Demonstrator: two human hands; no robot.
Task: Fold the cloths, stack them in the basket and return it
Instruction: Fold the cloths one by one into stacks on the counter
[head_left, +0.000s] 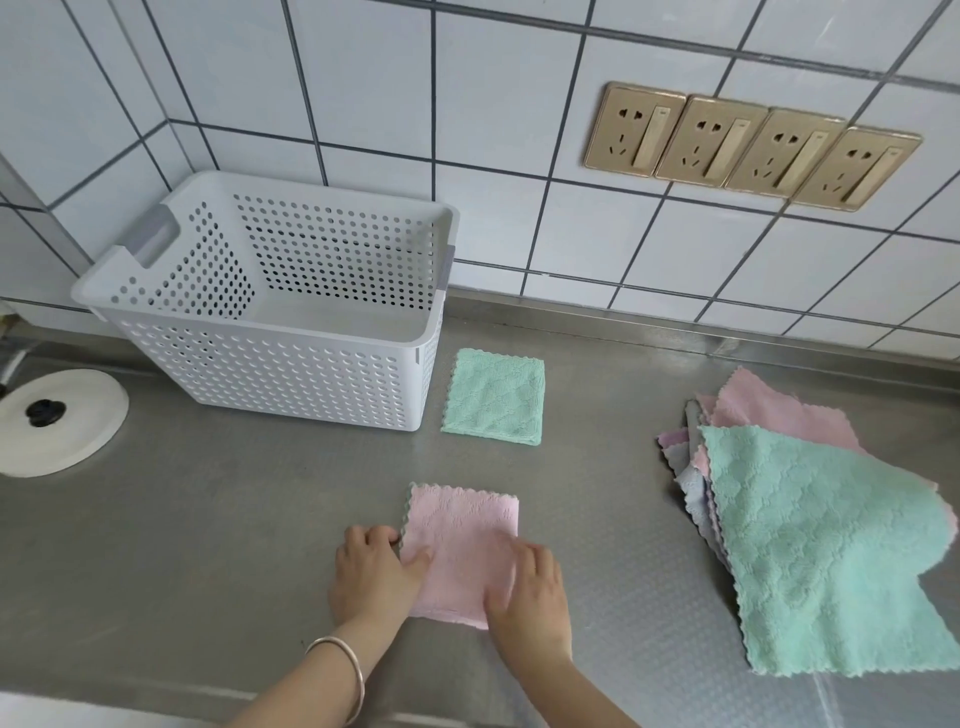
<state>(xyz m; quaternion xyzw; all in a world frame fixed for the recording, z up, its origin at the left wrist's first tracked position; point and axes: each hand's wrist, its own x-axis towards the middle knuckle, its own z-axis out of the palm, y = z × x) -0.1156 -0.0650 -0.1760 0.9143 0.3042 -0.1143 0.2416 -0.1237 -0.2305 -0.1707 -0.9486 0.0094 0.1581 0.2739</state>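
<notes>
Pink cloth (462, 545) — folded square, scalloped edge — in front of the basket (270, 332); left hand (376, 569) and right hand (530, 587) pressing flat, fingers spread, gripping nothing.

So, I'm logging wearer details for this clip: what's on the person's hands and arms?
Both forearms are bare, with no sleeves or gloves in view. The left hand has a thin silver bangle at the wrist. The right hand shows nothing worn.
</notes>
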